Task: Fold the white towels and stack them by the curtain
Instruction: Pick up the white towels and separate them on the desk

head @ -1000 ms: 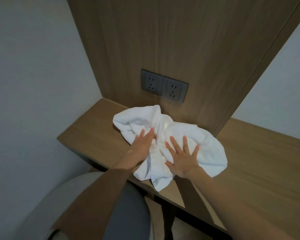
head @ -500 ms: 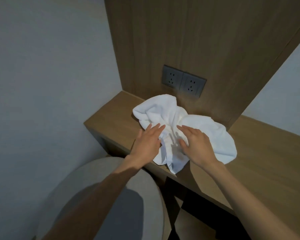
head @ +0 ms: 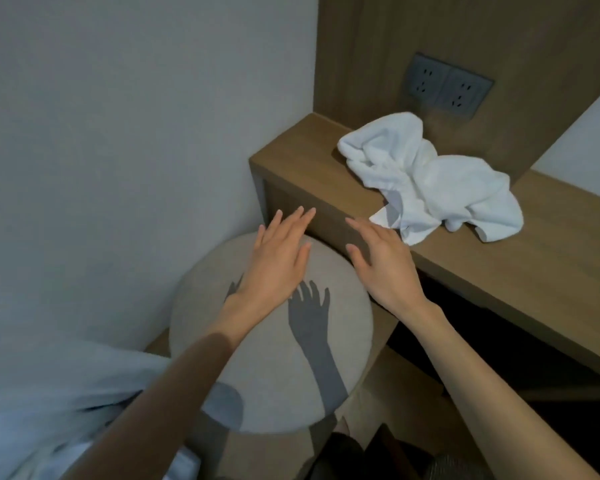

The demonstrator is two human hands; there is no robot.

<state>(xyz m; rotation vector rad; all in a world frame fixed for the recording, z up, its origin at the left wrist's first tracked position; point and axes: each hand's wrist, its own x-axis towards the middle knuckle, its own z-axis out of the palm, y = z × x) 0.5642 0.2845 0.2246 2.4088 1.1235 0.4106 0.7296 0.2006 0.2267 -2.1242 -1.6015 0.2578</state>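
Head view: one white towel (head: 430, 181) lies crumpled and unfolded on the wooden tabletop (head: 551, 258), toward its left end and just below a pair of grey sockets (head: 447, 86) set in the wood panel (head: 378, 46) behind. Its far lobe sits close to the panel; whether it touches cannot be told. Near corner laps over the tabletop's front edge. Neither hand is on it. Left hand (head: 278, 261) is palm down with its fingers (head: 291, 220) straight and slightly spread, holding nothing, over the far side of a round beige stool (head: 274, 368). Right hand (head: 385, 265) is also palm down, fingers (head: 364, 230) extended and loose, empty, seen in front of the tabletop's front face; its fingertips are near the towel's overhanging corner but apart from it. Both hands sit side by side, apart from each other, with bare forearms running in from the bottom of the frame. A sharp hand-and-arm shadow (head: 309, 313) falls on the stool top, which suggests the hands hover above it rather than rest on it. Stool stands just before the tabletop's left end, tucked against a plain pale wall (head: 136, 133). Blurred white fabric (head: 49, 410) fills the lower left corner; what it is cannot be told. Dark space shows under the tabletop to the right.
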